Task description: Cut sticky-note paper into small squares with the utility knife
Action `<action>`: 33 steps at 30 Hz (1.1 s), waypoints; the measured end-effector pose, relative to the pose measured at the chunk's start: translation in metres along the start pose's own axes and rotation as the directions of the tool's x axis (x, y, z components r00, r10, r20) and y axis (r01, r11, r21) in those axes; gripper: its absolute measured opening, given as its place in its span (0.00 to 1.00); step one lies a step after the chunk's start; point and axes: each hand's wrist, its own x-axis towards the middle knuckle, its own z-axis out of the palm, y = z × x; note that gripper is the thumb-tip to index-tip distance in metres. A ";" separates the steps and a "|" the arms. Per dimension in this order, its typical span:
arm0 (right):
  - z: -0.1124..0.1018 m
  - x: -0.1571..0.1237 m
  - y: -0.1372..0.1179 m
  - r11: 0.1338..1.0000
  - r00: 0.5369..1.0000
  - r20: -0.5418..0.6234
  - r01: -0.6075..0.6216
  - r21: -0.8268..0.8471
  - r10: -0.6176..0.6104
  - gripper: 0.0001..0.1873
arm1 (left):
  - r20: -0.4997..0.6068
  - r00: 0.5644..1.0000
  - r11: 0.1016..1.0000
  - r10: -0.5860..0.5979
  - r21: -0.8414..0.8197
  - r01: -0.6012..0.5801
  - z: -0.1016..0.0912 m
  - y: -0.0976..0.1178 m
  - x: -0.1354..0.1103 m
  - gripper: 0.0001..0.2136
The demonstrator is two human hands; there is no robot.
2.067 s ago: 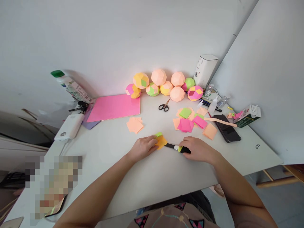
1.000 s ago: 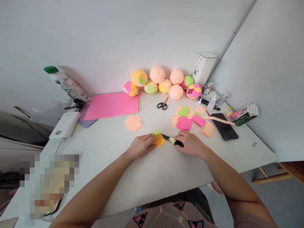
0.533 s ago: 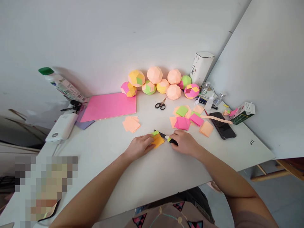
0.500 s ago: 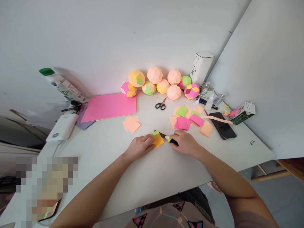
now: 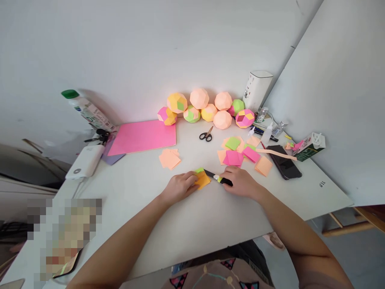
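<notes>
Knife (image 5: pixel 217 177) pulled rt.; paper (image 5: pixel 202 180) pinned (L hand (image 5: pixel 180 186))

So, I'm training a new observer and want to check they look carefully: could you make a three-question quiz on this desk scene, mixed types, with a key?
1. True or false: the right hand is holding the scissors.

2. What is the left hand touching?
A) the phone
B) the orange paper
C) the large pink sheet

3. How many faceted paper balls are in view?

Key:
1. False; it holds a cutter knife.
2. B
3. Nine
</notes>
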 end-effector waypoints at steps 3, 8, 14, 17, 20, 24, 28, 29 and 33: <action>-0.004 -0.005 0.008 0.997 0.998 -0.037 0.059 0.057 -0.057 0.17 | -0.013 1.000 1.000 0.003 -0.011 -0.003 -0.001 0.001 0.001 0.08; -0.008 -0.011 0.015 0.980 0.984 -0.121 0.144 0.140 -0.127 0.18 | -0.046 0.999 0.998 0.027 -0.059 -0.029 -0.004 0.003 0.002 0.10; -0.013 -0.012 0.016 0.975 0.972 -0.189 0.168 0.147 -0.140 0.16 | -0.129 0.990 0.994 -0.049 -0.105 0.036 0.002 0.002 0.001 0.02; -0.016 -0.013 0.016 0.974 0.973 -0.188 0.161 0.162 -0.130 0.17 | -0.142 0.988 0.994 -0.053 -0.105 0.038 0.005 0.000 0.001 0.04; -0.021 -0.016 0.017 0.973 0.981 -0.143 0.156 0.171 -0.132 0.17 | -0.092 0.996 1.000 0.003 -0.015 -0.005 0.005 -0.002 0.000 0.08; -0.026 -0.021 0.019 0.969 0.988 -0.048 0.152 0.195 -0.145 0.17 | -0.047 0.999 1.000 0.004 0.016 -0.003 0.002 0.000 0.000 0.10; -0.029 -0.022 0.020 0.967 0.989 0.009 0.142 0.210 -0.147 0.17 | -0.039 0.999 1.000 -0.018 -0.020 0.017 -0.002 0.004 0.001 0.08; -0.029 -0.022 0.020 0.967 0.989 0.020 0.140 0.211 -0.148 0.17 | -0.043 0.999 1.000 -0.015 -0.025 0.014 -0.002 0.004 0.001 0.07; -0.029 -0.022 0.019 0.968 0.989 0.041 0.131 0.215 -0.143 0.18 | -0.054 0.998 0.999 -0.009 -0.040 0.007 -0.003 0.003 0.001 0.06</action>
